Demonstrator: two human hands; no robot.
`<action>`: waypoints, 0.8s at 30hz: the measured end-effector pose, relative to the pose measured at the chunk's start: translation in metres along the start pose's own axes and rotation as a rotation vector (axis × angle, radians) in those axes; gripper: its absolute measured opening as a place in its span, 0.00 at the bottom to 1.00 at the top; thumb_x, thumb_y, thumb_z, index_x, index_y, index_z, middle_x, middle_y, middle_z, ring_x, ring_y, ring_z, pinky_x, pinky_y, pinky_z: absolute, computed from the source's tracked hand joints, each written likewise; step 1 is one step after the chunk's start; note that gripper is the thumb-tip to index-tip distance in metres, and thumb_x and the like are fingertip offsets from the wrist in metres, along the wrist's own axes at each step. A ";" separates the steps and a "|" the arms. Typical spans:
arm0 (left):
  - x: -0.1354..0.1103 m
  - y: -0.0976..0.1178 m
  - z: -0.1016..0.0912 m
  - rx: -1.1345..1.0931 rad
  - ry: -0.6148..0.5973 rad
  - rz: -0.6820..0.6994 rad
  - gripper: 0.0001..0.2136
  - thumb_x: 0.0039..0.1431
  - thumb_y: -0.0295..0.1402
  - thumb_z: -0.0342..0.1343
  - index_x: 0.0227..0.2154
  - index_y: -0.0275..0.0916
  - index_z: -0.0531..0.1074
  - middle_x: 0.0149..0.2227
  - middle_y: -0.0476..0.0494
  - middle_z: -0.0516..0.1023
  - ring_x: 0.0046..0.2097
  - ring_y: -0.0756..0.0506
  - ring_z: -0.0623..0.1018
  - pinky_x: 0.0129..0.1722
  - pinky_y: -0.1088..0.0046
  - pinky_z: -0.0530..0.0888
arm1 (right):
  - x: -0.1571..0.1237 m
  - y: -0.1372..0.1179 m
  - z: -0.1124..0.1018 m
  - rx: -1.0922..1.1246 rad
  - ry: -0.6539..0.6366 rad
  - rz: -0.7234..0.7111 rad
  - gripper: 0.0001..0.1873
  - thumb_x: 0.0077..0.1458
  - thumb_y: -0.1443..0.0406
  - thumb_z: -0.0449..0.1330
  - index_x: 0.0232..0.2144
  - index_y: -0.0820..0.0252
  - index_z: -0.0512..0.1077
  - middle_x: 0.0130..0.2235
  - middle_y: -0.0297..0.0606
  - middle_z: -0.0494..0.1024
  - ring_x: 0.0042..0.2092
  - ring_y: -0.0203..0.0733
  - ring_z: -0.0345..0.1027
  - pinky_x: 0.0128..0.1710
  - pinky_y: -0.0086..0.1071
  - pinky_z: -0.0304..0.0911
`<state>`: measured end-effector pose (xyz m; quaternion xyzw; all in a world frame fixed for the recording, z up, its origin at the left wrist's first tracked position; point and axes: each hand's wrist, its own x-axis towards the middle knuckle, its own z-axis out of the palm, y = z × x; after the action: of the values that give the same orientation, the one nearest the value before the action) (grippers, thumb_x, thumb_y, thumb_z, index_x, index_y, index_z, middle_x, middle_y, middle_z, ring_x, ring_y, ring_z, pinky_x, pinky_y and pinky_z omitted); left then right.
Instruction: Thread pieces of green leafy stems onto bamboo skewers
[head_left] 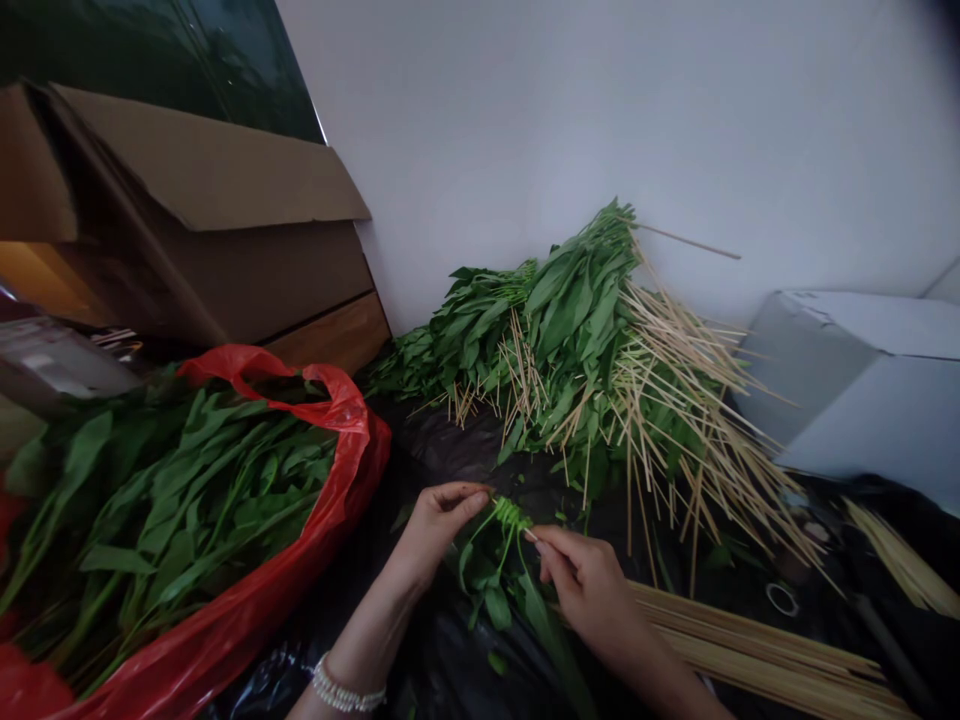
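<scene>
My left hand (435,525) pinches the top of a small bunch of green leafy stems (501,560), fingers closed on the stalk end. My right hand (589,590) is closed too, its fingertips pressed against the folded stem tip (512,513) of the same bunch. The leaves hang down between both hands over black plastic sheeting (442,450). A beaded bracelet (345,692) sits on my left wrist.
A red plastic bag (315,500) full of loose greens (172,510) lies at left. A heap of skewered greens (600,370) leans on the white wall behind. Bare bamboo skewers (757,650) lie at right. Cardboard boxes (225,230) stand back left, a white box (862,380) at right.
</scene>
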<state>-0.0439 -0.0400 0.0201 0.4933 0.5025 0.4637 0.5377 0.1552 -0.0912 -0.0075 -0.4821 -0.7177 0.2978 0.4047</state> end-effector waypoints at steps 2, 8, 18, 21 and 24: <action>0.001 -0.002 0.001 -0.062 -0.019 -0.039 0.15 0.41 0.41 0.70 0.29 0.36 0.82 0.30 0.44 0.82 0.33 0.47 0.77 0.37 0.75 0.72 | 0.000 0.000 0.001 0.003 -0.002 -0.002 0.16 0.64 0.64 0.48 0.37 0.60 0.76 0.22 0.31 0.70 0.25 0.36 0.65 0.28 0.28 0.58; 0.001 -0.008 0.003 -0.170 -0.103 -0.116 0.14 0.41 0.39 0.72 0.28 0.35 0.81 0.28 0.47 0.81 0.30 0.51 0.75 0.35 0.79 0.70 | 0.000 -0.001 0.002 -0.001 0.023 -0.028 0.16 0.64 0.65 0.48 0.36 0.60 0.76 0.22 0.31 0.70 0.24 0.35 0.64 0.28 0.27 0.57; -0.001 -0.005 0.010 -0.160 -0.262 -0.102 0.16 0.41 0.37 0.72 0.32 0.35 0.80 0.31 0.45 0.81 0.32 0.50 0.76 0.36 0.77 0.71 | 0.001 -0.004 0.002 -0.012 0.008 -0.046 0.15 0.64 0.66 0.48 0.33 0.59 0.75 0.23 0.31 0.70 0.25 0.35 0.65 0.29 0.27 0.56; 0.001 -0.009 0.013 -0.130 -0.279 -0.099 0.12 0.40 0.35 0.72 0.27 0.34 0.80 0.28 0.46 0.80 0.29 0.51 0.75 0.34 0.77 0.70 | 0.000 -0.005 0.003 -0.007 0.009 -0.047 0.15 0.63 0.66 0.48 0.31 0.59 0.73 0.22 0.30 0.69 0.25 0.35 0.64 0.28 0.27 0.55; 0.001 -0.012 0.017 -0.126 -0.294 -0.094 0.11 0.41 0.34 0.72 0.26 0.34 0.80 0.26 0.48 0.80 0.29 0.52 0.74 0.34 0.79 0.70 | 0.000 -0.007 0.004 -0.011 0.032 -0.049 0.16 0.63 0.66 0.48 0.28 0.59 0.72 0.21 0.30 0.68 0.24 0.35 0.63 0.27 0.27 0.54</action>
<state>-0.0266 -0.0410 0.0086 0.4972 0.4110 0.3913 0.6563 0.1488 -0.0939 -0.0038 -0.4715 -0.7244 0.2762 0.4204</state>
